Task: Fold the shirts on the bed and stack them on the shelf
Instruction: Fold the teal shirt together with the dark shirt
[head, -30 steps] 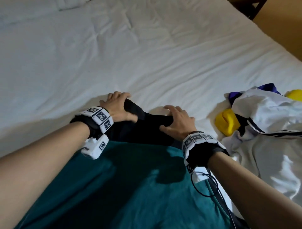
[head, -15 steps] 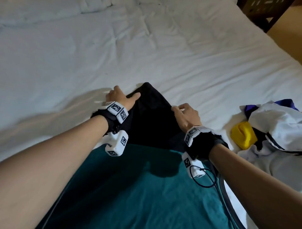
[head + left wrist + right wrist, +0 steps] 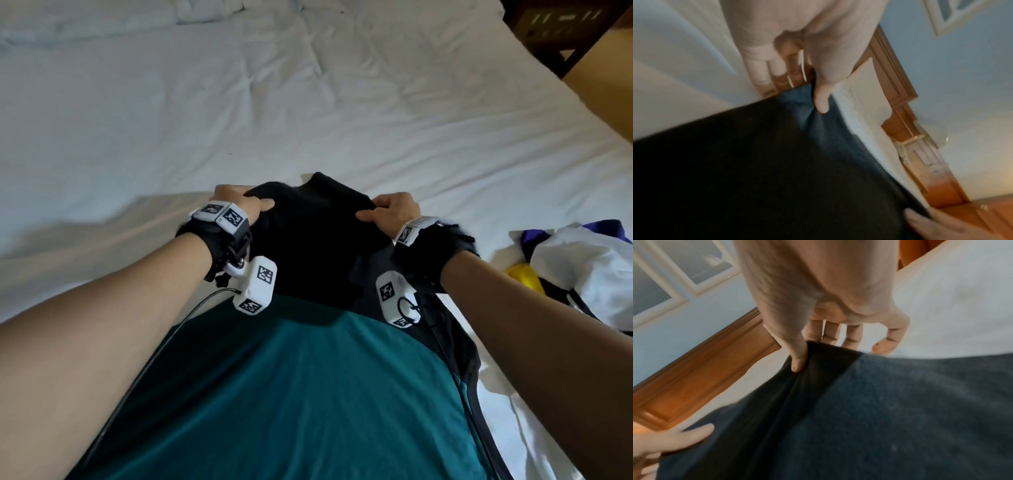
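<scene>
While my left hand (image 3: 251, 205) and right hand (image 3: 394, 210) each pinch a far corner of the dark shirt (image 3: 318, 240), lifted above the near bed (image 3: 308, 102), uneven pulling could skew the fold.

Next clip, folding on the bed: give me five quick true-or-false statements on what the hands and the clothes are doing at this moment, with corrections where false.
1. Both hands pinch the dark shirt. True: the left hand and the right hand each hold an upper edge.
2. The right hand lies flat on the bed. False: its thumb and fingers grip the shirt.
3. A pile of unfolded clothes lies on the person's right. True.
4. The pile is all black. False: white, yellow and purple show.
5. The dark shirt lies spread flat on the sheet. False: its top edge is lifted between the hands.
</scene>
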Available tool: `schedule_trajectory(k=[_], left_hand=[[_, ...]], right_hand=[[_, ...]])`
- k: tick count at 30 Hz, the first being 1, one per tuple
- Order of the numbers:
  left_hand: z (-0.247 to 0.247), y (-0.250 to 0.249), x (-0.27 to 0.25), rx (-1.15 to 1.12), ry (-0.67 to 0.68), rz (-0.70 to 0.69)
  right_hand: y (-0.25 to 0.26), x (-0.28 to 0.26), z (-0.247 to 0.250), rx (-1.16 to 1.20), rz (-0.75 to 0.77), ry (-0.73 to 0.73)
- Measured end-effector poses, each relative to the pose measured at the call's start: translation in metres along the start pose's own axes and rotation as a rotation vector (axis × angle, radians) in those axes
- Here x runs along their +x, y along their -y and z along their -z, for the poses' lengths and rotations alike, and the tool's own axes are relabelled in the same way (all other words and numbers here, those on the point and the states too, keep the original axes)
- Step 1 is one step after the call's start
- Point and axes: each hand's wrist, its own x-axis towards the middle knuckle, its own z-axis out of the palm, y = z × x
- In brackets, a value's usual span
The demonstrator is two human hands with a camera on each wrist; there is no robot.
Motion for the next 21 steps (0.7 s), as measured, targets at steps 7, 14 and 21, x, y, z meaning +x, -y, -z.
schedule_trajectory(k=[7,14,21], left_hand=[[0.012,0.032,-0.023,0.130,-0.173,-0.211],[0.139,0.139,-0.110,0.536,0.245,-0.158],[0.264,0.225,-0.138,1.000,0.407,0.060]], right_hand=[[0.004,-0.028,-0.035,-0.190,0.103,-0.305],[0.048,-0.150,-0.154,-0.278,0.799,0.125],[0.104,-0.208,-0.237,-0.637,0.780,0.449]])
